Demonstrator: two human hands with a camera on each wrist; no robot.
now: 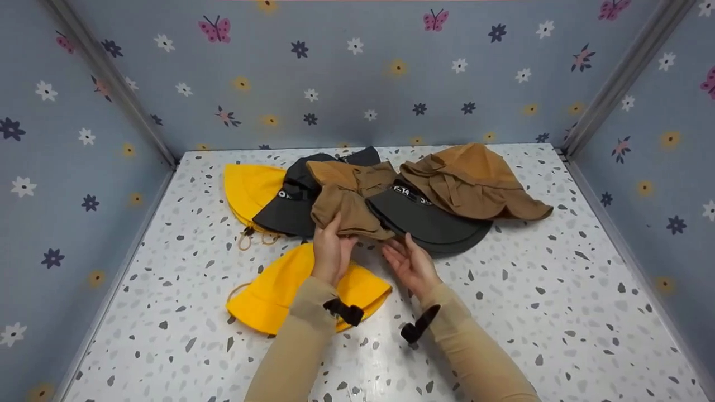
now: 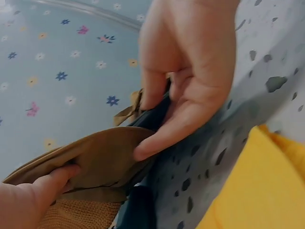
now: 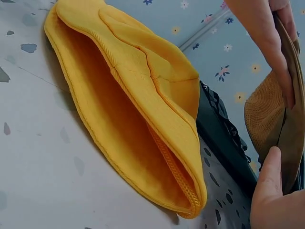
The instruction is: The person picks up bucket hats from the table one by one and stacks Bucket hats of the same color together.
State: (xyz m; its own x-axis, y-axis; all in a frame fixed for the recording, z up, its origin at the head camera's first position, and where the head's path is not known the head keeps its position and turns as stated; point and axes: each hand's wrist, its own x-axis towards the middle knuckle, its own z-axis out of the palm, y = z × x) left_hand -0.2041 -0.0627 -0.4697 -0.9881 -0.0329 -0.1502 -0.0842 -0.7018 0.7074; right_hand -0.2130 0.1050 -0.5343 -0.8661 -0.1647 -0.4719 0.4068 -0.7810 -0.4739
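Across the lower frame, a flat, white speckled bench point(image 1: 530, 312) is spreading beneath a floppy brown cloth hat point(image 1: 343, 206) at centre. The left hand point(image 1: 329, 254) is pinching its brim, apparently for steadiness; the right hand point(image 1: 412, 267) is touching its edge, fingers loosely parted, ungripping.

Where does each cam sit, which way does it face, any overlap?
Head: on the head, facing forward and down at held hat, near yellow hat and flowered wall; shows left hand, right hand, both sleeves.
Left wrist: on the left wrist, facing held hat; left hand lower left, right hand above.
Right wrist: on the right wrist, facing near yellow hat, held hat at right edge; right hand lower right, left hand upper right.
Shared: both wrist views show both hands and these two hats.
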